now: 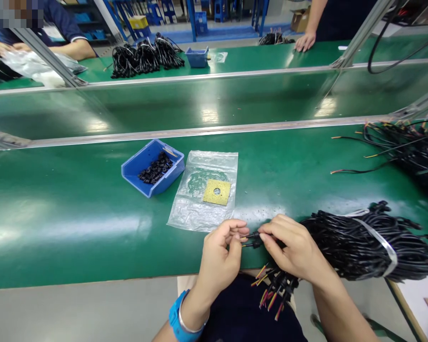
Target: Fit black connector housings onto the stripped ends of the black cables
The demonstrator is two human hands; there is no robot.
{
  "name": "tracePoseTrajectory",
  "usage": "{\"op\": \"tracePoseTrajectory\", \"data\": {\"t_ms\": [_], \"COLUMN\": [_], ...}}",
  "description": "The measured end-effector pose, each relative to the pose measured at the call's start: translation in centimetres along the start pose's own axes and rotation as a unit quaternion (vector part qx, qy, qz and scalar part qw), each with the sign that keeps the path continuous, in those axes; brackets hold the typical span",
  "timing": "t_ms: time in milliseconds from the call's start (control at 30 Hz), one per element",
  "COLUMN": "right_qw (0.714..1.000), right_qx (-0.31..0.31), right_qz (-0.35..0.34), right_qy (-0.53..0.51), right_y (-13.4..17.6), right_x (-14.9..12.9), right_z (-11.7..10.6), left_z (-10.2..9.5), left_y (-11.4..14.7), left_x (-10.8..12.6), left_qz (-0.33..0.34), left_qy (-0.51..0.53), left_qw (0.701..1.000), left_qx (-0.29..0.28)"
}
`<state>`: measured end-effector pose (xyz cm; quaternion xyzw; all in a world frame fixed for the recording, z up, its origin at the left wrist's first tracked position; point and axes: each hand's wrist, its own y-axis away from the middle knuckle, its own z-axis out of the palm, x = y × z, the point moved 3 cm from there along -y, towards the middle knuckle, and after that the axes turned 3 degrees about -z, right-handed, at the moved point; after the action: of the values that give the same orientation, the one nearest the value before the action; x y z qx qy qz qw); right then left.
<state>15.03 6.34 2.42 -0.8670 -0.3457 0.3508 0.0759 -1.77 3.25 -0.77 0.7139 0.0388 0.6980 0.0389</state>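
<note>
My left hand [224,256] is closed, its fingertips pinching the thin coloured wire ends of a black cable. Opposite it, my right hand [293,244] grips the black cable ends [256,240] between thumb and forefinger, where small black fittings show. Just below my right hand, several stripped cable ends [276,289] with red and yellow wires hang past the table edge. They seem to belong to the tied bundle of black cables [364,242] to the right. A clear plastic bag [189,209] lies beyond my left hand, with a yellow sponge [214,197] with a round hole on it.
A blue bin [133,176] of small black parts stands left of the bag. More loose black cables [413,147] lie at the right. Metal rails [199,130] cross behind the green table [74,247]. Two people are at the opposite bench, with cable bundles [146,57] and a bin [197,58].
</note>
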Motion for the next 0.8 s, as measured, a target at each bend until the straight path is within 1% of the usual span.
{"op": "tracePoseTrajectory", "data": {"t_ms": [67,100,167,233,300,333,367,400,433,500,567,633,700,767,800], "right_qw": [1.0,0.999,0.995,0.99,0.982,0.977,0.971,0.961,0.951,0.938,0.932,0.931,0.933,0.938,0.942], "right_qx": [0.017,0.028,0.045,0.044,0.032,-0.014,-0.054,-0.09,-0.113,-0.156,-0.185,-0.198,-0.196,-0.182,-0.168], "right_qz": [-0.004,-0.004,0.002,-0.003,-0.015,-0.006,-0.019,-0.017,-0.017,-0.007,0.001,-0.002,-0.022,-0.041,-0.046], "right_qy": [0.023,0.042,0.088,0.134,0.188,0.214,0.234,0.26,0.287,0.31,0.313,0.308,0.302,0.293,0.288], "right_y": [0.2,0.6,1.7,3.3,5.1,5.8,6.5,7.0,7.3,7.6,7.5,7.1,6.7,6.3,6.1], "right_x": [-1.2,-2.0,-3.4,-3.8,-2.5,-1.2,0.1,1.7,3.1,5.3,6.1,5.8,4.6,2.9,1.9], "right_z": [-0.7,-1.5,-4.0,-7.4,-10.9,-12.2,-13.2,-14.0,-14.6,-14.9,-14.6,-14.3,-14.6,-15.5,-16.2], "left_z": [0.0,0.0,0.0,-0.1,-0.1,-0.2,-0.1,-0.1,0.0,0.3,0.7,1.0,1.0,0.7,0.6], "left_y": [0.0,0.0,0.0,0.0,0.0,0.0,0.0,-0.1,-0.1,-0.1,0.0,0.0,-0.1,-0.5,-0.8], "left_x": [0.2,0.3,0.6,0.7,0.8,0.8,0.8,0.8,0.8,1.1,1.5,1.9,2.2,2.0,1.8], "left_qz": [0.013,0.017,0.017,0.018,0.018,0.017,0.017,0.016,0.016,0.016,0.016,0.015,-0.002,-0.045,-0.08], "left_qy": [-0.026,-0.036,-0.048,-0.052,-0.054,-0.058,-0.064,-0.073,-0.085,-0.114,-0.148,-0.174,-0.162,-0.088,-0.019], "left_qw": [1.0,0.999,0.998,0.998,0.998,0.997,0.997,0.996,0.994,0.989,0.982,0.974,0.973,0.978,0.976], "left_qx": [-0.01,-0.015,-0.025,-0.03,-0.036,-0.042,-0.048,-0.055,-0.065,-0.089,-0.118,-0.143,-0.162,-0.186,-0.202]}}
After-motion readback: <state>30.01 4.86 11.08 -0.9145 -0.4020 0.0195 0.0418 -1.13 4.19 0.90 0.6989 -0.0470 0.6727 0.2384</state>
